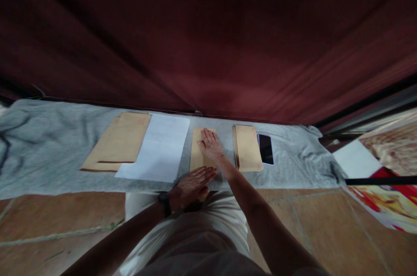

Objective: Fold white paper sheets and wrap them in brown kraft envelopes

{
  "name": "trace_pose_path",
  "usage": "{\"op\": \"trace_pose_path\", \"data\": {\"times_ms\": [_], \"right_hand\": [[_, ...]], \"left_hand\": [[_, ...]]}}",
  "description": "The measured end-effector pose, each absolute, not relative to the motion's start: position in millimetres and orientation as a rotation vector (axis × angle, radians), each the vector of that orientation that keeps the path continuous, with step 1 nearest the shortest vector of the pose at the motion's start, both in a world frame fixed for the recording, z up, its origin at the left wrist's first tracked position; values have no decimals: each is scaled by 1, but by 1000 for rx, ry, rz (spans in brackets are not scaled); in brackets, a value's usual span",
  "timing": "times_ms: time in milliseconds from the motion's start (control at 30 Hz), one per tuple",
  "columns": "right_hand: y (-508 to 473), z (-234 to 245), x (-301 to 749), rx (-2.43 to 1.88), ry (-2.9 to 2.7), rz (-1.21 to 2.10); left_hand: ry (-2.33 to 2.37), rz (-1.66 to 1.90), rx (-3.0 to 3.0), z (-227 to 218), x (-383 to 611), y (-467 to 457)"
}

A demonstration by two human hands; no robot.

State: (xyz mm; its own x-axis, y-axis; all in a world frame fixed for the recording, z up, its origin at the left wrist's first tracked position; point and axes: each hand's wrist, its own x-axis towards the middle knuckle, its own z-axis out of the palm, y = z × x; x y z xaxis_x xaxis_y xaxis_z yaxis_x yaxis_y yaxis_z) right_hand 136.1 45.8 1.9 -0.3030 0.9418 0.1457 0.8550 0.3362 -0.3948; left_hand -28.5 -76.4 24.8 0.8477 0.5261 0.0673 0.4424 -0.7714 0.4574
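A tan paper envelope [196, 156] lies lengthwise on the grey cloth in front of me. My right hand [211, 145] rests flat on its far half, fingers stretched out. Across the near end lies my left hand [193, 185], a dark watch on its wrist. Its fingers are extended over the paper, and its thumb side is partly hidden below the cloth's edge. To the right is a stack of similar tan envelopes [248, 148]. On the left, white paper sheets [164, 148] lie partly under larger tan envelopes [122, 139].
A phone [266, 149] lies by the right stack. The grey cloth [295, 154] covers a narrow surface against a dark red hanging sheet [208, 50]. A black bar [381, 180] and colourful printed material [387, 206] are at the right. Tiled floor [302, 211] shows below.
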Motion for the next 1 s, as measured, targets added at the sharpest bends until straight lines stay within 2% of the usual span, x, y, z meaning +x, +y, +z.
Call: {"op": "trace_pose_path", "data": {"times_ms": [333,533,633,833,1000], "right_hand": [[-47,12,166,-1141,-2452,554],[-86,18,178,-1146,-2361,693],[-95,12,179,-1180,-2178,711],[-88,3,170,-1644,-1327,843],[-69,7,165,-1640,-1172,977]], "left_hand": [[839,227,2629,15,-29,-82],[832,239,2678,10,-37,-93],[872,251,2754,2,-44,-97],[1104,426,2787,-8,-56,-107],[1248,489,2691,3,-49,-113]]}}
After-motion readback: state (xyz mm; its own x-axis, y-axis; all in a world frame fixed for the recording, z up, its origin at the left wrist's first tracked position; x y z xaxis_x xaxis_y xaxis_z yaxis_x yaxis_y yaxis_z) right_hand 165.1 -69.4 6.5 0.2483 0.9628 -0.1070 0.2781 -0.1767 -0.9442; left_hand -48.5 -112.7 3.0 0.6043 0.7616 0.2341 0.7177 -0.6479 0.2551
